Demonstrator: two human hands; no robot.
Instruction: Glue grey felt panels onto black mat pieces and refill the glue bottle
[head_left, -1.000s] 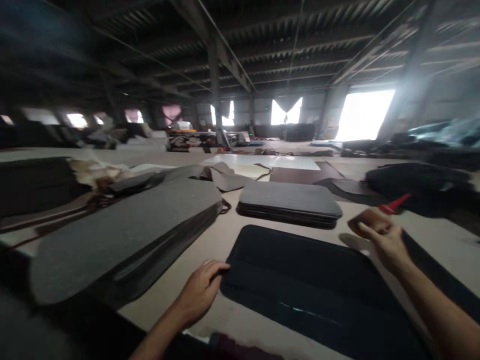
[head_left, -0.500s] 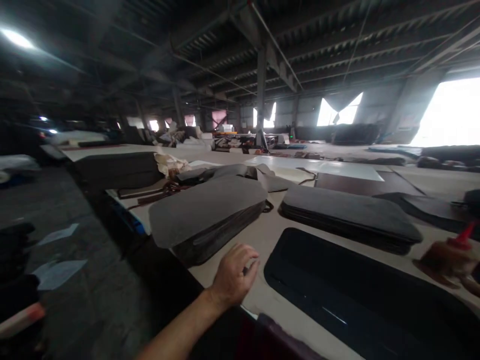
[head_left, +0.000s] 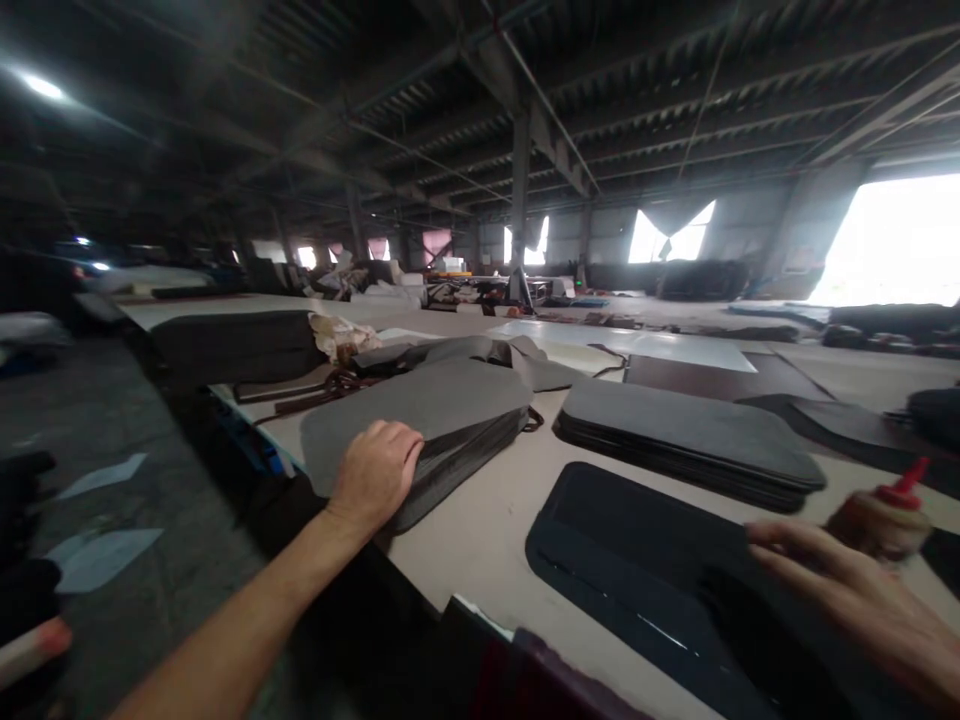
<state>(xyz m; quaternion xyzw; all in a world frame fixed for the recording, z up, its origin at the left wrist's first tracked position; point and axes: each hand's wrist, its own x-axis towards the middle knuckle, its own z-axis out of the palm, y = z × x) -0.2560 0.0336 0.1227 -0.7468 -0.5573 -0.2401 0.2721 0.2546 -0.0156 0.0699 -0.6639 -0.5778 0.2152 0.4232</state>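
My left hand [head_left: 377,470] is closed at the near edge of the left stack of grey padded pieces [head_left: 442,400], its fingers curled round the edge of the top piece. Over the right part of a dark glossy panel [head_left: 615,550], my right hand [head_left: 847,590] hangs with fingers stretched out and nothing in it, casting a shadow on the panel. Just behind that hand stands a bottle of brown glue [head_left: 874,520] with a red nozzle. A second grey stack [head_left: 690,435] lies behind the panel.
The pale table [head_left: 480,545] runs back and left. A dark folded stack [head_left: 236,345] lies at its left edge, with brown strips beside it. Clear sheeting [head_left: 637,340] and a dark brown sheet [head_left: 727,375] lie farther back. Papers are on the floor at left.
My left hand has moved left and up, from beside the left stack onto its edge. My right hand has come from near the bottle to over the panel, its fingers now apart.
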